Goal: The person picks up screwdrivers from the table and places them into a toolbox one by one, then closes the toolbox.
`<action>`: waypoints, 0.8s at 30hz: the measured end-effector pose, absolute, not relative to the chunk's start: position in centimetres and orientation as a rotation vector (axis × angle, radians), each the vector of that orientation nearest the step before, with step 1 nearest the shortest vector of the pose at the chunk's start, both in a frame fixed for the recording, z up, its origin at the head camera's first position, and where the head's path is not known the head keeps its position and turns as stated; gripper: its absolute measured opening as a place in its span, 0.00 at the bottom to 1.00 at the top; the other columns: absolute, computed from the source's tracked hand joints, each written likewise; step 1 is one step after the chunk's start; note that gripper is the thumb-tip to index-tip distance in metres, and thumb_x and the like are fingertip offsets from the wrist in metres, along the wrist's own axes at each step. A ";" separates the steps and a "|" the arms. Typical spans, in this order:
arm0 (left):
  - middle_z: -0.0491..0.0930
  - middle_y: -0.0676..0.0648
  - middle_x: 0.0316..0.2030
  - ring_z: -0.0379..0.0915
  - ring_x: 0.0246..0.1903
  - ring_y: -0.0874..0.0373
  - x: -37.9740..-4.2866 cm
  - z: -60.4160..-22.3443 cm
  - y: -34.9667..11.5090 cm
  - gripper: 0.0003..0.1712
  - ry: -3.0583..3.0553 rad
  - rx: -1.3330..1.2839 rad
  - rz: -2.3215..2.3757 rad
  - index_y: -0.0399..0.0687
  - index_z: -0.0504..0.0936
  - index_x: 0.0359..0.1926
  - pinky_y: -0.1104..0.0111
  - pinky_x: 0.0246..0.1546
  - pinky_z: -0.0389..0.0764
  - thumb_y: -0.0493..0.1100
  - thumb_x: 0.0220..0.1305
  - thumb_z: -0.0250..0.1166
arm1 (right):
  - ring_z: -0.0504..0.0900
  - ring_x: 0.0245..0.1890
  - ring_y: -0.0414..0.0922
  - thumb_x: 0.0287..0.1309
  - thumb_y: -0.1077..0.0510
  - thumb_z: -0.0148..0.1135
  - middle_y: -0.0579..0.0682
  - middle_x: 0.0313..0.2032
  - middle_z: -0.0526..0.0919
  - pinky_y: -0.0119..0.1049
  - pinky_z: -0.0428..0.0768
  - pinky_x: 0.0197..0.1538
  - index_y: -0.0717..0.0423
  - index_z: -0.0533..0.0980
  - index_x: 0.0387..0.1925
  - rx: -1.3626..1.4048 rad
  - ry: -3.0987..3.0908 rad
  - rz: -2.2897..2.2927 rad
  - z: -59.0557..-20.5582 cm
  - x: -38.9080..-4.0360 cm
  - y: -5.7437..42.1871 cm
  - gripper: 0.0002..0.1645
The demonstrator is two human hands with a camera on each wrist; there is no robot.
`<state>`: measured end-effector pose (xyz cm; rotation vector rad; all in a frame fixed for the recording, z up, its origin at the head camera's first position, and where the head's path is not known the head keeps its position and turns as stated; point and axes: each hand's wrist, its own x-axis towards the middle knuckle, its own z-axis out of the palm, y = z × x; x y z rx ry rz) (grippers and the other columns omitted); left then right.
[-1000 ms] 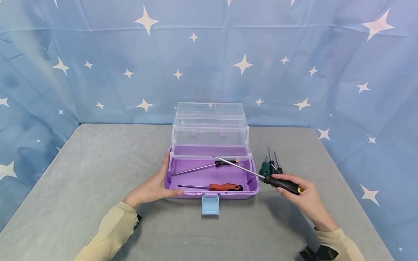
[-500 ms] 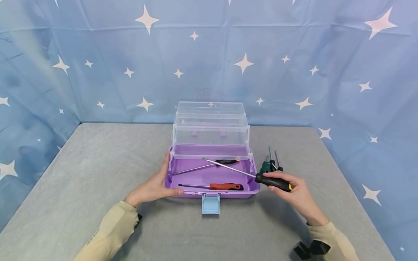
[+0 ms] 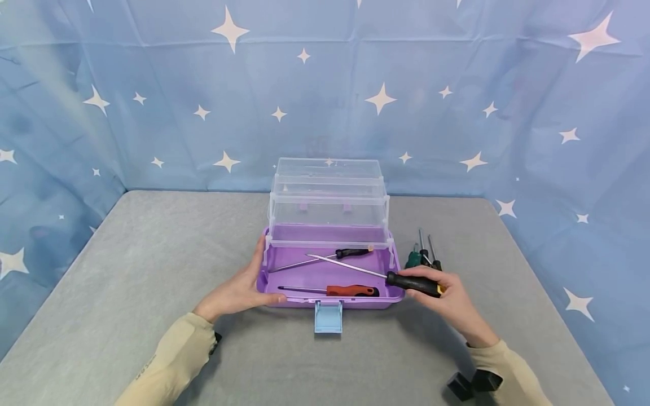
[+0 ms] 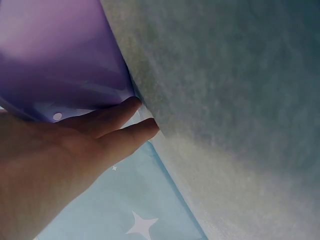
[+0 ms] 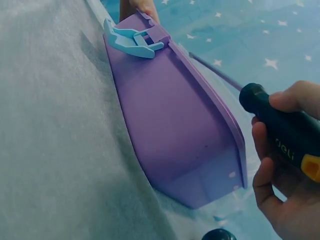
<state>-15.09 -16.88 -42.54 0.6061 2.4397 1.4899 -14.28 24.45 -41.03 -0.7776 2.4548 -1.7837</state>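
Note:
A purple toolbox (image 3: 365,305) stands with its clear upper part (image 3: 327,206) raised at the back. My left hand (image 3: 237,290) holds its left end, thumb at the front rim and fingers along the side wall (image 4: 65,60). Between the thumb and fingers of my right hand (image 3: 449,299) is the black handle of a screwdriver (image 3: 413,283) with a yellow end. Its long metal shaft points left over the box, tip above the inside. Lying in the box are a red-handled screwdriver (image 3: 350,291) in front and a black-handled screwdriver (image 3: 354,252) behind.
To the right of the box lie a green-handled tool (image 3: 413,259) and black-handled screwdrivers (image 3: 437,264), partly hidden by my right hand. A light blue latch (image 3: 328,318) hangs from the front wall. Behind the grey table (image 3: 178,242) hangs a blue star-patterned cloth (image 3: 330,79).
My right hand has moved left with the screwdriver, bringing its shaft farther over the box and its handle to the right rim. My left hand has stayed at the box's left end.

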 end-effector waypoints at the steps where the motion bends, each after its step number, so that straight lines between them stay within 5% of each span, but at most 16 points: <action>1: 0.29 0.40 0.75 0.35 0.72 0.42 -15.1 -42.5 -16.9 0.77 2.438 0.606 1.492 0.58 0.19 0.73 0.43 0.66 0.47 0.50 0.49 0.77 | 0.77 0.38 0.43 0.55 0.74 0.64 0.52 0.48 0.82 0.34 0.79 0.33 0.63 0.80 0.51 -0.778 2.455 -1.783 -41.1 -14.3 24.4 0.20; 14: 0.27 0.41 0.75 0.32 0.72 0.43 -14.9 -42.4 -16.8 0.76 2.439 0.568 1.467 0.60 0.19 0.73 0.44 0.66 0.46 0.51 0.50 0.76 | 0.77 0.43 0.45 0.56 0.70 0.65 0.54 0.49 0.81 0.34 0.77 0.39 0.61 0.79 0.52 -0.740 2.444 -1.755 -40.9 -14.6 23.5 0.20; 24: 0.32 0.41 0.75 0.36 0.72 0.43 -15.0 -42.4 -16.8 0.76 2.416 0.611 1.531 0.58 0.20 0.74 0.45 0.67 0.46 0.48 0.50 0.77 | 0.76 0.38 0.47 0.58 0.67 0.66 0.56 0.48 0.80 0.36 0.79 0.34 0.59 0.80 0.51 -0.680 2.423 -1.723 -40.8 -14.9 23.1 0.18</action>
